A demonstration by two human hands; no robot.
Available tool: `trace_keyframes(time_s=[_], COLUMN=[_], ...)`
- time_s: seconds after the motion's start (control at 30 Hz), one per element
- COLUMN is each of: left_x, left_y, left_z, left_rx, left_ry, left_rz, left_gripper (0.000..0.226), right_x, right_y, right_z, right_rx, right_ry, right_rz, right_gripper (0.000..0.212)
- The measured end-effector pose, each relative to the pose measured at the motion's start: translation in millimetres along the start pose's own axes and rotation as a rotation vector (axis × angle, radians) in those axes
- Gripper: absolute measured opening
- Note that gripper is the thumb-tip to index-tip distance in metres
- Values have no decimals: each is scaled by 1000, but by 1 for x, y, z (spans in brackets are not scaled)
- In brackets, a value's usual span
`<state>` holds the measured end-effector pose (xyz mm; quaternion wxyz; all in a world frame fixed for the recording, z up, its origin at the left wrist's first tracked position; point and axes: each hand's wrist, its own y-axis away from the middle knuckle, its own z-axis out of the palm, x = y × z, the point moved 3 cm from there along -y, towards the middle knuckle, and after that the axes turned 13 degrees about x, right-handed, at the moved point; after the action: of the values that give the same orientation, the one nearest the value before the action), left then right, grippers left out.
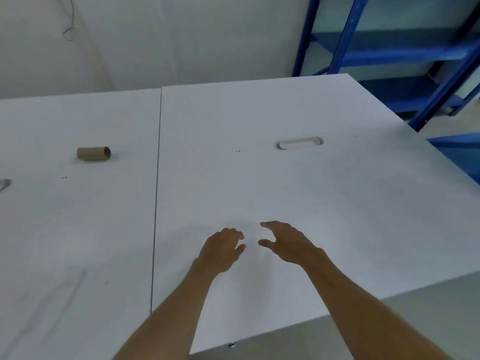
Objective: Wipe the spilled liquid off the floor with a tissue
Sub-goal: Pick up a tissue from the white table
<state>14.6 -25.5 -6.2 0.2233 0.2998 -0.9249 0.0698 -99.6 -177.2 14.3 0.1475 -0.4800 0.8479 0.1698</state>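
My left hand (223,249) and my right hand (287,242) hover close together over the near middle of a white table (259,183). Both hold nothing; the fingers are loosely curled and apart, thumbs pointing toward each other. No tissue and no spilled liquid show in the head view. An empty brown cardboard roll (94,153) lies on its side on the adjoining white table (78,229) at the left, far from both hands.
A white oval cable cover (300,142) is set into the tabletop at the back right. A seam (157,203) runs between the two tables. Blue metal shelving (389,53) stands at the back right against a white wall. Grey floor (389,328) shows beyond the table's near right edge.
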Motion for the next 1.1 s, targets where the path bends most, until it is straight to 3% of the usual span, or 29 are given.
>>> trace_keyframes(time_s=[0.23,0.47,0.63,0.8,0.87,1.0,1.1], left_x=[-22,-26,-27,-27,-23,3,21], left_y=[-18,-30,-31,-31,-29,-28,-33], left_z=[36,50,53,43,37,28,21], left_rx=[107,244,252,232,244,193,166], left_ry=[17,-40,11,77,99,75,26], left_rz=[108,176,175,194,175,174,159], left_gripper=[29,7,6,13,17,51,49], right_x=[24,36,35,30,29,29,32], right_y=[-11,-18,-21,-21,-22,-23,-20], right_z=[45,64,70,67,59,35,14], right_rx=[0,217,318,333,318,314,335], right_ry=[-8,33,141,162,119,47,35], right_rz=[3,-128,-189,-182,-181,-154,-134], right_gripper=[47,37,26,9,18,23,21])
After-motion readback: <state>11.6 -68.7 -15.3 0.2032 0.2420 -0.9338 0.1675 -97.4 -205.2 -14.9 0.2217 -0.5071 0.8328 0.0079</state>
